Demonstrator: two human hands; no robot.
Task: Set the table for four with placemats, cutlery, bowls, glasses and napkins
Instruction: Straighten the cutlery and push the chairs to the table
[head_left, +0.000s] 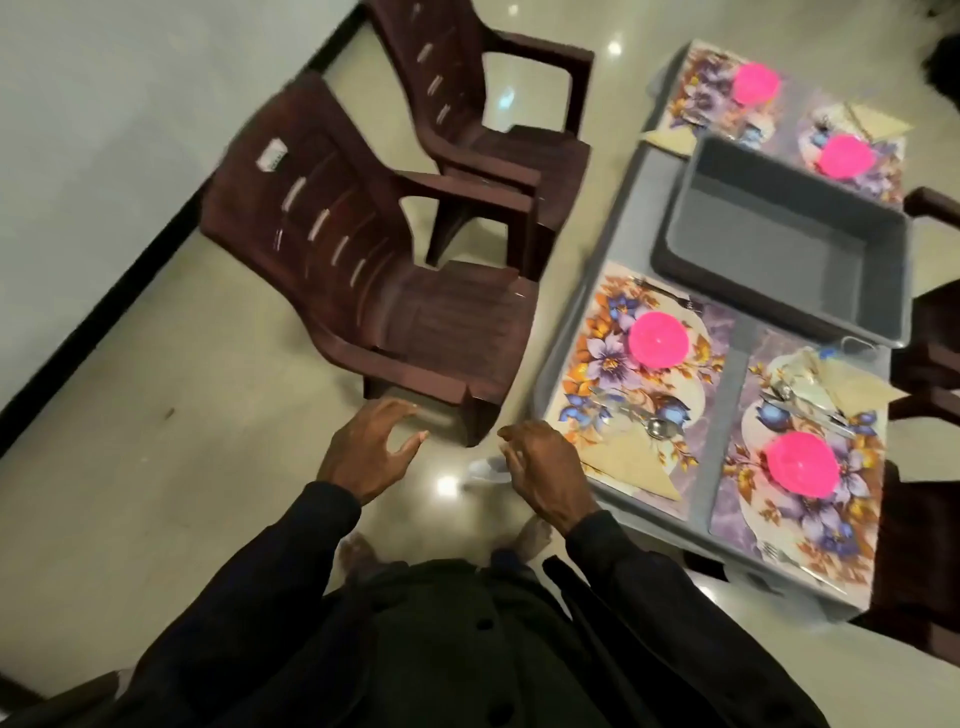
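A low grey table (737, 358) at the right carries several floral placemats, each with a pink bowl: near left (658, 340), near right (802, 461), far left (756, 83), far right (845, 156). Cutlery (657, 426) and a folded beige napkin (631, 457) lie on the near left mat (587, 374). More cutlery (810, 405) and a napkin (852, 384) lie on the near right mat. My left hand (371, 447) hovers with fingers spread, just short of the nearest chair's seat edge. My right hand (545, 467) hangs loosely curled beside the table's near corner, holding nothing.
An empty grey plastic tub (789, 234) stands in the middle of the table. Two dark brown plastic chairs (363, 270) (483, 104) stand left of the table on the glossy tiled floor. More chair arms (930, 208) show at the right edge. My feet are below.
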